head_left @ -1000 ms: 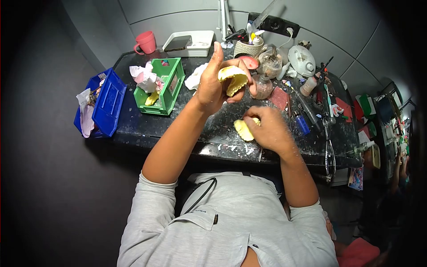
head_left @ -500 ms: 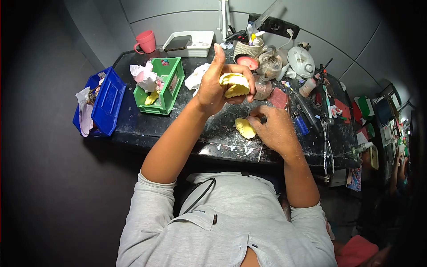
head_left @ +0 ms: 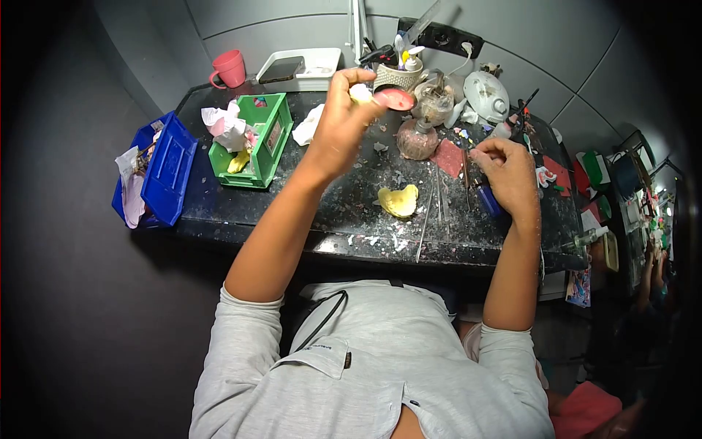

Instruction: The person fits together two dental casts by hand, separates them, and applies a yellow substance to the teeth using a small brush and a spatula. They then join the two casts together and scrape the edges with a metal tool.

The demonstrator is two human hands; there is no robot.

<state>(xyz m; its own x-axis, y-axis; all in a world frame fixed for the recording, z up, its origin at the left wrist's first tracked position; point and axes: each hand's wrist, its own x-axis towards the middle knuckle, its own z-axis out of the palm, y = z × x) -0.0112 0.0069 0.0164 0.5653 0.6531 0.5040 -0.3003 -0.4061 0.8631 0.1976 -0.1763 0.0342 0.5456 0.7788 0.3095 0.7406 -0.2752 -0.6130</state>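
Note:
My left hand (head_left: 342,128) is raised over the desk, fingers curled round a pale yellow cast (head_left: 360,94) that shows only in part. Beyond its fingertips is a round pink-red dish (head_left: 393,99). My right hand (head_left: 508,172) is at the right, thumb and forefinger brought together beside a thin dark tool (head_left: 466,172); whatever is between the fingertips is too small to make out. A blue lighter (head_left: 488,200) lies partly under this hand. Between my hands a yellow curved piece (head_left: 399,201) rests on the desk, touched by neither hand.
At the left are a green bin (head_left: 269,146) and a blue bin (head_left: 172,172). A pink mug (head_left: 229,69) and white tray (head_left: 322,66) stand behind. Glass jars (head_left: 417,140), a red sheet (head_left: 447,158) and a white device (head_left: 486,96) are further right. Thin metal tools (head_left: 425,228) lie near the front.
My right hand has let go of the yellow curved piece and moved right, to the tools. My left hand has turned and moved slightly left and up, its cast now mostly hidden.

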